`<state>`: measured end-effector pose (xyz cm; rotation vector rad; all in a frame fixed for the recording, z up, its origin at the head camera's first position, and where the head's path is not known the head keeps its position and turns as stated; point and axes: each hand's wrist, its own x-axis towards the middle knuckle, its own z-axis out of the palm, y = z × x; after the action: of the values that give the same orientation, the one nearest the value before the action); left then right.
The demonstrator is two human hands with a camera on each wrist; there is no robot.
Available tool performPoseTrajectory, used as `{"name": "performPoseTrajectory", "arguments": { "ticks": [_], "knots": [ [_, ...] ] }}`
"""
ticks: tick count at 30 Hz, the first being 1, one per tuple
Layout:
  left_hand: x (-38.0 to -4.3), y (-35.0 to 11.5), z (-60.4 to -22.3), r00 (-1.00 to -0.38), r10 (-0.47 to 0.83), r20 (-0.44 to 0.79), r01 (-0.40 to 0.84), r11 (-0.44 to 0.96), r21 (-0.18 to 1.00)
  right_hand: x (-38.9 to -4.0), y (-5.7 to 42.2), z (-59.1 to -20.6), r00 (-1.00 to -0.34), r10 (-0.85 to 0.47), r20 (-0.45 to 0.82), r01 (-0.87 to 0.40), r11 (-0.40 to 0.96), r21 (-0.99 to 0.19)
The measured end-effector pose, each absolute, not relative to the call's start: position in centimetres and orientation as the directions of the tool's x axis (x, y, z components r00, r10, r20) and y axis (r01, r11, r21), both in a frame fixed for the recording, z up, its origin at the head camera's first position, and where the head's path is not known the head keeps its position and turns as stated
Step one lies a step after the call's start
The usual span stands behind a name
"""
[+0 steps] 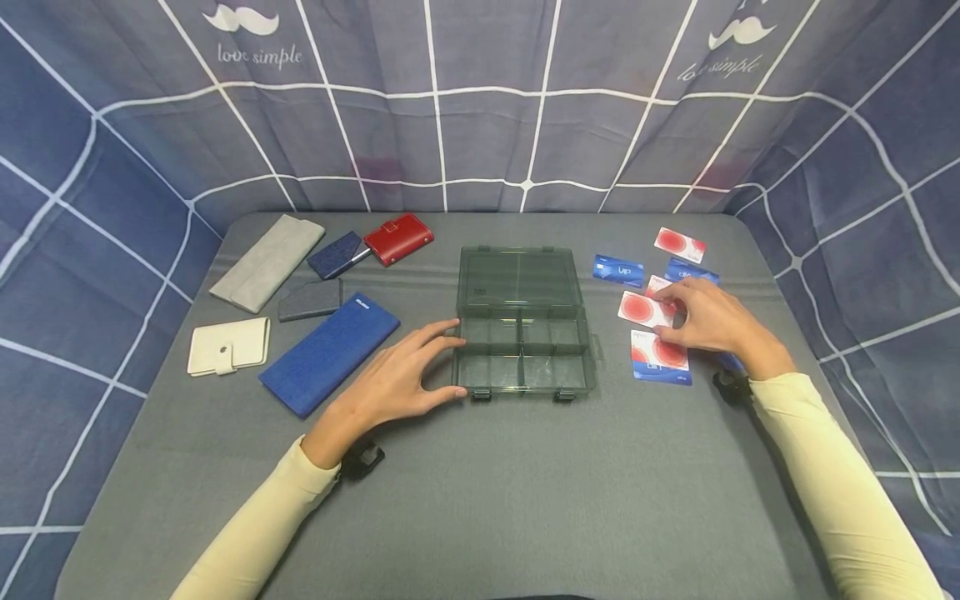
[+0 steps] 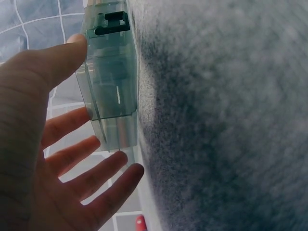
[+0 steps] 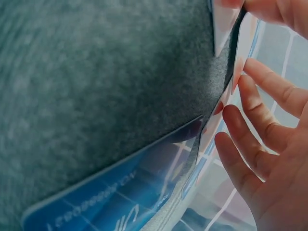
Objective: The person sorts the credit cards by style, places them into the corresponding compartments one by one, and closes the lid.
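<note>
A dark translucent plastic box (image 1: pixel 491 372) with several compartments lies with its lid (image 1: pixel 517 279) laid back. My left hand (image 1: pixel 397 377) is at its left side, fingers spread and fairly straight, thumb near the front corner by a latch (image 2: pixel 114 23). On the right, my right hand (image 1: pixel 708 317) pinches a red-and-white card (image 1: pixel 641 309) between thumb and index finger; its other fingers are extended. Partly behind those fingers lies another red-and-white card (image 1: pixel 658 285). Nearer me, a red-and-white card (image 1: pixel 649 343) overlaps a blue card (image 1: pixel 662 374). Another blue card (image 3: pixel 115 192) is under my right wrist.
Farther back are a blue VIP card (image 1: pixel 618 270), a red-and-white card (image 1: pixel 680 245) and a blue card (image 1: pixel 692 270). At left lie a long blue wallet (image 1: pixel 330 354), grey wallet (image 1: pixel 267 262), cream wallet (image 1: pixel 228 346), red wallet (image 1: pixel 399 239), navy card holder (image 1: pixel 335 255) and dark grey holder (image 1: pixel 309 301).
</note>
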<state>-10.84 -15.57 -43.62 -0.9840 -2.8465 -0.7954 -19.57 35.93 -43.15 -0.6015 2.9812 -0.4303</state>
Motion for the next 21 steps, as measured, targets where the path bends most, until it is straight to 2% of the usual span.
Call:
{"name": "performPoseTrajectory", "arguments": {
  "ticks": [9, 21],
  "knots": [
    [-10.9, -15.6, -43.5, -0.803, 0.57, 0.173, 0.578, 0.678, 0.454, -19.4, 35.8, -43.2, -0.919, -0.395, 0.012, -0.383, 0.884, -0.267],
    [-10.9, -15.7, -43.6, -0.795, 0.579, 0.179, 0.59, 0.672, 0.447, -18.6, 32.7, -40.9, -0.883, -0.447, 0.146, -0.469, 0.854, -0.223]
  ]
}}
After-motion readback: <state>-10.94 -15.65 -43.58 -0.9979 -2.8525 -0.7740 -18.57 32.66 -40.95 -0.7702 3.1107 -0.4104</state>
